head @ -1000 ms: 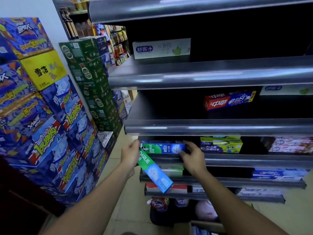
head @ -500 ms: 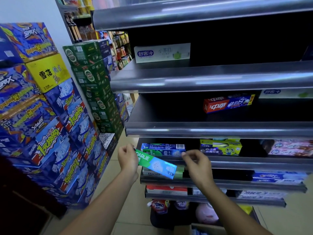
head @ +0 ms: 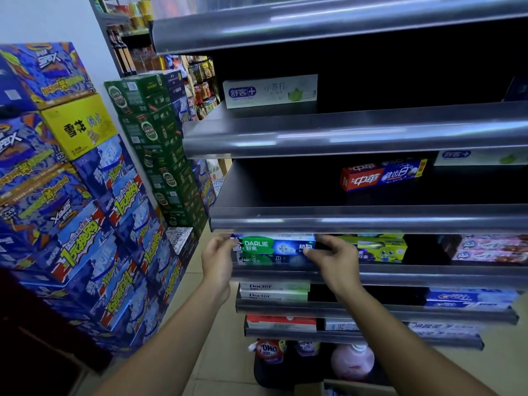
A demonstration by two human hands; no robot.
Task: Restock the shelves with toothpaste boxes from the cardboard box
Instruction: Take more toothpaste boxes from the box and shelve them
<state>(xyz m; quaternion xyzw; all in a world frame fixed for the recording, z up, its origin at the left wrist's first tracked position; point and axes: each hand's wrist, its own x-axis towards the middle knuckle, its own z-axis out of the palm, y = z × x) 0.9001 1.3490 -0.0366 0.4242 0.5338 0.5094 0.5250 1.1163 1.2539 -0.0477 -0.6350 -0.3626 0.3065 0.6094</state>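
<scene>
A green and blue Darlie toothpaste box (head: 275, 246) lies level at the left end of the third shelf (head: 400, 277), on top of another Darlie box (head: 271, 260). My left hand (head: 218, 260) holds its left end and my right hand (head: 333, 257) pinches its right end. A corner of the cardboard box (head: 343, 388) shows at the bottom edge between my arms.
Other toothpaste boxes: a white one (head: 270, 91) above, a red and blue one (head: 381, 175), a yellow-green one (head: 377, 248), pink ones (head: 491, 248), white Doctor boxes (head: 274, 291). Stacked drink cartons (head: 85, 210) and green cartons (head: 160, 147) stand to the left. Detergent pouches (head: 270, 350) sit below.
The Darlie box went from tilted below the shelf edge to level on top of the other Darlie box. Both hands rose with it and now sit at its two ends.
</scene>
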